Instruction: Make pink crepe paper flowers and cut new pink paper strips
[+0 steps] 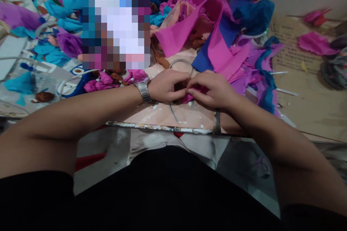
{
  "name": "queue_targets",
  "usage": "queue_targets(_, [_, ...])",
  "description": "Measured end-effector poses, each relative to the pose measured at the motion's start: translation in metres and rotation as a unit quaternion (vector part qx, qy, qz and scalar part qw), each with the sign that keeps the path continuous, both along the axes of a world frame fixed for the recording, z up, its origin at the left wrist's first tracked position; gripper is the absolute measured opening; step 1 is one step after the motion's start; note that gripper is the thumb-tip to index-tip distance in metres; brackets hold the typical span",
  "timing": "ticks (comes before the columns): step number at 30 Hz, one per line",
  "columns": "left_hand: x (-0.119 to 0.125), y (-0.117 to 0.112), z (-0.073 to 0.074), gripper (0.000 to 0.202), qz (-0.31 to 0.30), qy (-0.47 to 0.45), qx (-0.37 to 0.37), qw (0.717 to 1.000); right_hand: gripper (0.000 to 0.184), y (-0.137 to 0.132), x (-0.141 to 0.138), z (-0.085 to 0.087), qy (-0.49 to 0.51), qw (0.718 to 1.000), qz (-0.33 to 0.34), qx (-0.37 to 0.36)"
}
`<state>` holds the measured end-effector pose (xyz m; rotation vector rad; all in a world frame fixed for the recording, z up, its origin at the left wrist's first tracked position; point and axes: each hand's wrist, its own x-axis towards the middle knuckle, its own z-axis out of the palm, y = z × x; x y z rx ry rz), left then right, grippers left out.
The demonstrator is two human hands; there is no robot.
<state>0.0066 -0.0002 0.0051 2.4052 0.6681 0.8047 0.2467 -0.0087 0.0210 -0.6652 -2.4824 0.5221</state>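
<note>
My left hand (168, 85), with a metal watch (143, 91) on its wrist, meets my right hand (213, 89) over the front of the table. Both hands are closed, thumbs and fingertips pinched together on a small piece of magenta crepe paper (187, 99). Fingers cover most of that piece, so its shape is hidden. Just behind the hands lies a thin pale ring (182, 61). Long pink paper strips (176, 38) and a dark blue sheet (207, 52) spread out beyond them.
Bunched magenta paper (104, 82) lies left of my hands, near a blue-and-white device (73, 83) with a cable. Purple paper (242, 83) is heaped at the right. Cardboard with printed writing (291, 54) covers the right side. The table's front edge (162, 127) is close. A pixelated patch hides the back left.
</note>
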Motion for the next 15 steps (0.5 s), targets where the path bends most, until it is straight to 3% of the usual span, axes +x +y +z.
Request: queue_targets(15, [0.0001, -0.0008, 0.0019, 0.018, 0.002, -0.001, -0.027, 1.000, 0.024, 0.0019, 0.0017, -0.0002, -0.015, 1.000, 0.019, -0.008])
